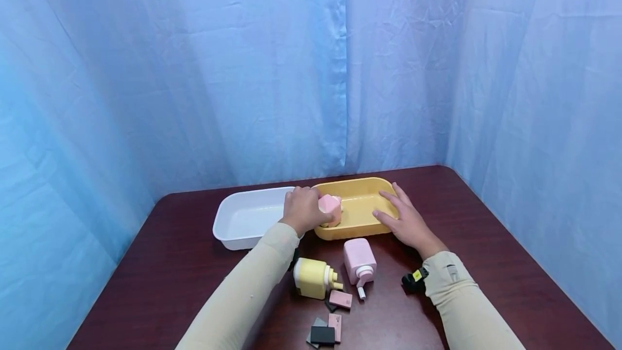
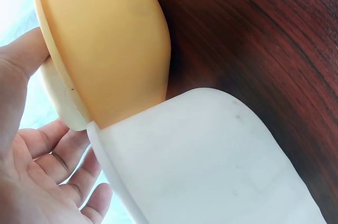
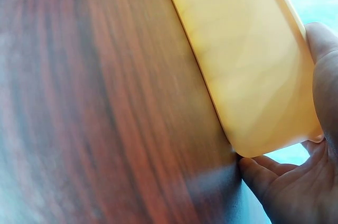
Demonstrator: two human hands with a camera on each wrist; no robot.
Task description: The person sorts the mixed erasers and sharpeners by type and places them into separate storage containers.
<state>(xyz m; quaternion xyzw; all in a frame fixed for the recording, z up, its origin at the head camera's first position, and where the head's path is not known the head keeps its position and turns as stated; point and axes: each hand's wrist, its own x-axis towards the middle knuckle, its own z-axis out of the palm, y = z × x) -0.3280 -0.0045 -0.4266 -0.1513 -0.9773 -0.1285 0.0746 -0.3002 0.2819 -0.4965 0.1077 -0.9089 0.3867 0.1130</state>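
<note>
My left hand [image 1: 303,209] grips a pink bottle [image 1: 330,207] at the left end of the yellow tray [image 1: 357,231]. In the left wrist view, the thumb and fingers lie around a pale part of the bottle [image 2: 66,102], behind the tray's rim. My right hand [image 1: 408,223] holds the tray's right end, its fingers spread over the rim. The right wrist view shows its thumb [image 3: 322,42] at the rim and other fingers [image 3: 259,174] by the outer corner. Against the yellow tray's left end stands a white tray [image 1: 235,243].
Nearer the front lie a yellow pump bottle [image 1: 311,278] and a pink pump bottle [image 1: 359,261], both on their sides. Closer still are several small flat blocks, including a pink one [image 1: 341,300] and a black one [image 1: 323,335]. Blue curtains [image 1: 272,69] hang behind the table.
</note>
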